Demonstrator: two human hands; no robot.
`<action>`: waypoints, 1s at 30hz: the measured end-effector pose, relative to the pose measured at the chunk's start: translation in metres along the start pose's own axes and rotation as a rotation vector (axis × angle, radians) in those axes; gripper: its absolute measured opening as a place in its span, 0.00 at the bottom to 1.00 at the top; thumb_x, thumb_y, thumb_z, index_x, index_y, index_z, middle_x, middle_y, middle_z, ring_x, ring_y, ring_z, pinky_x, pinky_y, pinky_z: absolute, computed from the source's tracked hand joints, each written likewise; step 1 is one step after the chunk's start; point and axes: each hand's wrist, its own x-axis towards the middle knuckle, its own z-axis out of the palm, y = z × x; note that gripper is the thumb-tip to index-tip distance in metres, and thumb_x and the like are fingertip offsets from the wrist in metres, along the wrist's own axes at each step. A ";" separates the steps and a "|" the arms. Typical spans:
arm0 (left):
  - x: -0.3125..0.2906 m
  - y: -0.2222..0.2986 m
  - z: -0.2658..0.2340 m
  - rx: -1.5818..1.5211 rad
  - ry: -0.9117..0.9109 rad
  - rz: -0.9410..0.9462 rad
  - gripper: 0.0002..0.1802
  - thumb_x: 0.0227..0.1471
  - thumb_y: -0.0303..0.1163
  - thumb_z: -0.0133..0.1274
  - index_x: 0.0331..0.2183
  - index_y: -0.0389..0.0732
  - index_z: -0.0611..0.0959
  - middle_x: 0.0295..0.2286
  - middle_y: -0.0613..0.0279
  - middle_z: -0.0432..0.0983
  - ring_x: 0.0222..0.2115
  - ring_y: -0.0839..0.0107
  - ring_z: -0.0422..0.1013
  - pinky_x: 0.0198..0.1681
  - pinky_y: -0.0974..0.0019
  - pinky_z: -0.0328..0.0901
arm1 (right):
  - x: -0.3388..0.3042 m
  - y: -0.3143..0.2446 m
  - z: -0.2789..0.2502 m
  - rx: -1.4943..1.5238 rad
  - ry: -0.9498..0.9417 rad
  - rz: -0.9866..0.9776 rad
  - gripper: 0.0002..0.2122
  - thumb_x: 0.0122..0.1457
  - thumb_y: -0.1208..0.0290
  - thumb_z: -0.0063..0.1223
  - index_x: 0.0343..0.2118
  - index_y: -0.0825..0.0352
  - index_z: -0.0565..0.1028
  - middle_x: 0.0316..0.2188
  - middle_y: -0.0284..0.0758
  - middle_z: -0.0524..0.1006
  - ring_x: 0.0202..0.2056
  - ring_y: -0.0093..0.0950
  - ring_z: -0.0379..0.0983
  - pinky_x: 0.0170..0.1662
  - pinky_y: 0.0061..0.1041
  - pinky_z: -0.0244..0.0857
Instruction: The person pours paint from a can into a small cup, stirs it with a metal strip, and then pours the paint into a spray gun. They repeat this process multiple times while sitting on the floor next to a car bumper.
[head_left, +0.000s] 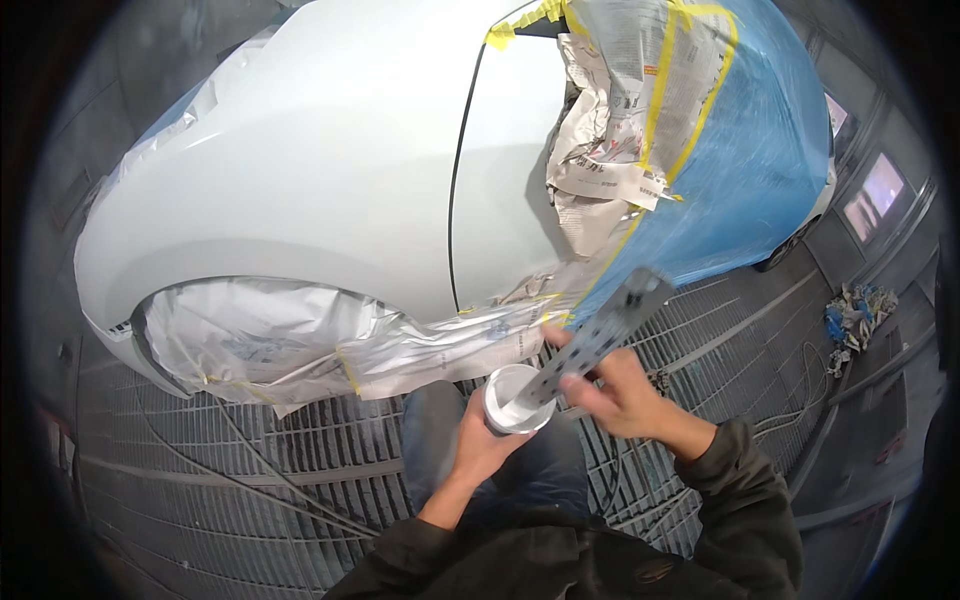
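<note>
Wrapped around a small white cup [518, 420], my left hand [482, 446] holds it in front of my body. Inside the cup is something white, likely liquid, though its level is hard to make out. My right hand [612, 392] grips a flat grey mixing stick [598, 338] with dark marks or holes along it. The stick's lower end dips into the cup, and its upper end slants up to the right, a little blurred. Just beyond both hands stands a car body with a pale white fender and door panel [330, 150].
Newspaper and yellow tape [610, 150] cover the door's rear part, with blue sheeting [750, 170] beyond. Masking film [270, 325] covers the wheel arch. Hoses [290, 490] cross the grated floor [350, 480]. Crumpled waste [858, 318] lies at the right.
</note>
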 end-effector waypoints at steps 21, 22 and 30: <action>0.000 0.001 0.001 0.014 -0.003 0.022 0.42 0.39 0.30 0.75 0.55 0.36 0.73 0.49 0.56 0.77 0.50 0.67 0.73 0.54 0.63 0.67 | 0.010 0.004 -0.003 -0.136 0.022 -0.095 0.11 0.62 0.66 0.60 0.32 0.71 0.77 0.20 0.44 0.73 0.24 0.45 0.74 0.27 0.38 0.64; 0.000 0.001 0.003 0.001 0.004 0.038 0.42 0.38 0.30 0.75 0.54 0.36 0.73 0.49 0.56 0.77 0.50 0.67 0.73 0.54 0.63 0.67 | 0.010 0.004 -0.007 -0.187 0.021 -0.105 0.10 0.62 0.66 0.60 0.32 0.70 0.77 0.20 0.44 0.73 0.24 0.45 0.74 0.27 0.38 0.64; 0.006 0.009 0.008 -0.039 0.008 -0.055 0.40 0.38 0.31 0.76 0.53 0.36 0.75 0.48 0.57 0.77 0.49 0.68 0.73 0.54 0.64 0.67 | -0.007 -0.002 0.010 -0.132 -0.016 -0.143 0.16 0.64 0.70 0.55 0.54 0.65 0.76 0.31 0.45 0.81 0.30 0.43 0.79 0.35 0.33 0.73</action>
